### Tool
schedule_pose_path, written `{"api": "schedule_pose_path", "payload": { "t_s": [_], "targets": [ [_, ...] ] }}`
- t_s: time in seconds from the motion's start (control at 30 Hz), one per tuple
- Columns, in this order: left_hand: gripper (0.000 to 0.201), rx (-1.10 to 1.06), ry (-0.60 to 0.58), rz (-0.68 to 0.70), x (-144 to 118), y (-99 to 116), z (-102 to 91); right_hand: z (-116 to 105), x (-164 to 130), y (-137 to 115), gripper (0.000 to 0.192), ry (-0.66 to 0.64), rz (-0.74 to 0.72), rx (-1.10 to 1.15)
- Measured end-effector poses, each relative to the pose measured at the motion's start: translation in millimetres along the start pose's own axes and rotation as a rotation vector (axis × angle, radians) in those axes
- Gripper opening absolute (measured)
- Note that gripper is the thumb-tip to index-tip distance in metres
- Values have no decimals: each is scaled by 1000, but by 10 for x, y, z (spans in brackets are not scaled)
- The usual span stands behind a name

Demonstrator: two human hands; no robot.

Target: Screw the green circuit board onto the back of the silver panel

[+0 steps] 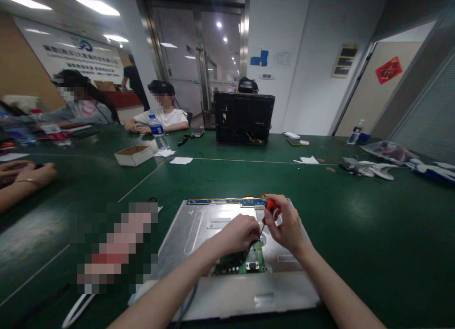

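A silver metal monitor back panel [199, 229] lies flat on the green table in front of me. A green circuit board [245, 261] is mounted near its front edge. My right hand [286, 224] grips a red-handled screwdriver [270, 206], its thin shaft pointing down at the board. My left hand [238, 234] rests on the panel with its fingers closed at the screwdriver's tip, just above the board. A blue strip [227, 202] runs along the panel's far edge.
A black monitor housing [243, 118] stands across the table. A cardboard box [134, 155], water bottle [157, 130], paper scraps and white gloves [377, 170] lie around. Other people sit at the far left; another person's hands [24, 173] rest at the left edge.
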State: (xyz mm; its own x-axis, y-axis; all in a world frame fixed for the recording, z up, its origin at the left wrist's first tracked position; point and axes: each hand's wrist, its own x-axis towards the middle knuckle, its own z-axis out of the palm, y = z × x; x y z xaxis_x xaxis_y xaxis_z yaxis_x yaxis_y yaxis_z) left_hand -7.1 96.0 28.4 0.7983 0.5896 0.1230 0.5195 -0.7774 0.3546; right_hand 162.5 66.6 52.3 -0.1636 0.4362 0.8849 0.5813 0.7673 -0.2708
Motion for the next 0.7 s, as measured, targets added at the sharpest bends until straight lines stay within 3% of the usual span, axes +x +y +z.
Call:
{"api": "schedule_pose_path", "payload": {
  "t_s": [0.23,0.47,0.7],
  "targets": [
    [16,-44,7,6,-3,-10,7,-7,29,9,22,27,-36,-51],
    [12,45,9,-1,-1,39,-14,-46,16,-19,33,-72,13,15],
    [16,-44,3,8,1,15,-6,17,-8,39,29,6,-33,-39]
  ]
}}
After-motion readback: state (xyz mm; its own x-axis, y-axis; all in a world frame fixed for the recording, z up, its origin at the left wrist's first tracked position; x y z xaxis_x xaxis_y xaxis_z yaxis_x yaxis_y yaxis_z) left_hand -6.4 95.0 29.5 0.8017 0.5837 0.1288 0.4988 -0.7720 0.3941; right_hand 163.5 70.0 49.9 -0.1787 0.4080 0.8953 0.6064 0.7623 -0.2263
